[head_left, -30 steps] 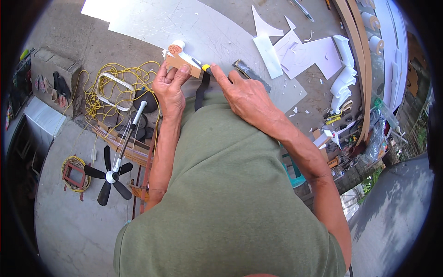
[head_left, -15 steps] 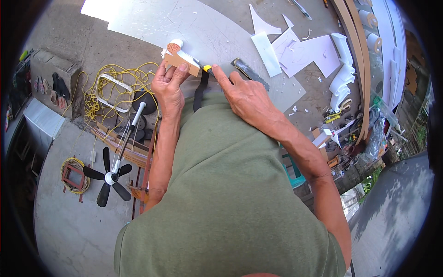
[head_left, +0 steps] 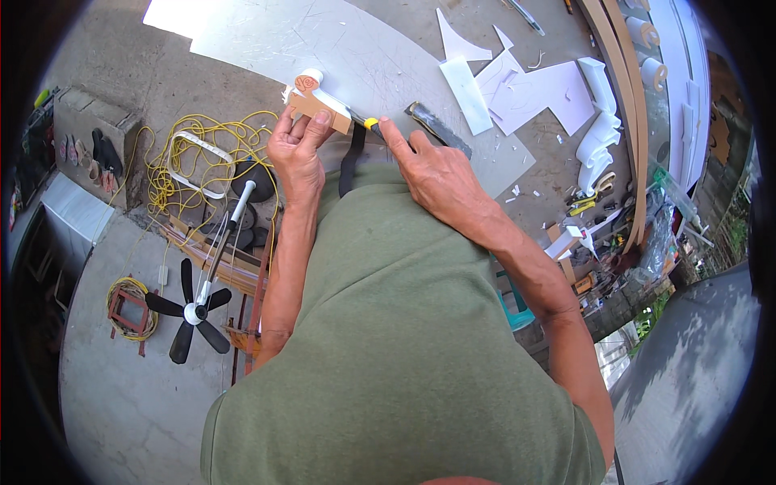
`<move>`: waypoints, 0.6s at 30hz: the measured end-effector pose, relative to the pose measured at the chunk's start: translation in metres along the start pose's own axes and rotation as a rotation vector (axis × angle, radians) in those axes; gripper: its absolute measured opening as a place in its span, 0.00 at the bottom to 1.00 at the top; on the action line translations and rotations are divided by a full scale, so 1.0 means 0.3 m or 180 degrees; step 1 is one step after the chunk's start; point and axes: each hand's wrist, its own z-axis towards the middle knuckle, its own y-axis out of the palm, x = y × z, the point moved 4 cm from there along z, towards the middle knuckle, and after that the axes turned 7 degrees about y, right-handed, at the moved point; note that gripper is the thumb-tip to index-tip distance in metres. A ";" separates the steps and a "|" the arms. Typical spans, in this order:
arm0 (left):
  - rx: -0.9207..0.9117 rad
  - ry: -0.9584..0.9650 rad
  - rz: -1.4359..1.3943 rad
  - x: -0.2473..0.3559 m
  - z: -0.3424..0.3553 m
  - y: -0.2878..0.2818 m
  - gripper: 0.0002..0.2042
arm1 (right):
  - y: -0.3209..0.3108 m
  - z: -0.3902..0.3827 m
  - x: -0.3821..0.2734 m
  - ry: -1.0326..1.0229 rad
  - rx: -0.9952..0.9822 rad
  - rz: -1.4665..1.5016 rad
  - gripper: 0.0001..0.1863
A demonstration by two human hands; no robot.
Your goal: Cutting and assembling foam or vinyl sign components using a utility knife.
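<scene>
My left hand (head_left: pixel 297 153) pinches a small cut-out piece (head_left: pixel 307 103) between thumb and fingers. This piece has a brown face, thick white edges and a rounded end with orange-red marks. My right hand (head_left: pixel 440 174) grips a cutter knife (head_left: pixel 372 124) with a yellow collar and a dark handle, its index finger stretched along it. The thin blade points left and lies at the white edge of the piece; whether it touches is too small to tell. The rest of the handle is hidden in my palm. Beyond my right hand lies a dark, flat, worn strip (head_left: pixel 439 129).
A scratched pale board (head_left: pixel 364 52) spreads ahead, with white offcuts (head_left: pixel 533 97) at its right. Long curved brown strips (head_left: pixel 626 121) stand further right. At the left are tangled yellow cord (head_left: pixel 162 182) and a black-bladed fan (head_left: pixel 194 313). Small tools (head_left: pixel 584 204) crowd the right.
My right hand and the cutter knife have shifted slightly to the right and down along the piece's edge. My left hand has hardly moved.
</scene>
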 end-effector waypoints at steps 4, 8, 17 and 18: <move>0.0044 -0.0040 -0.0053 0.003 -0.003 0.006 0.29 | 0.004 -0.011 0.005 0.0002 0.0025 -0.0076 0.37; 0.0032 -0.0059 -0.0053 0.005 -0.004 0.005 0.29 | 0.006 -0.016 0.001 -0.0019 0.0066 -0.0089 0.37; -0.0030 -0.0042 -0.0066 -0.001 0.005 0.000 0.28 | 0.005 -0.023 0.000 0.0071 0.0052 -0.0091 0.36; -0.0068 -0.0051 -0.0057 -0.002 0.007 -0.001 0.27 | 0.001 -0.031 -0.001 0.0114 0.0038 -0.0065 0.35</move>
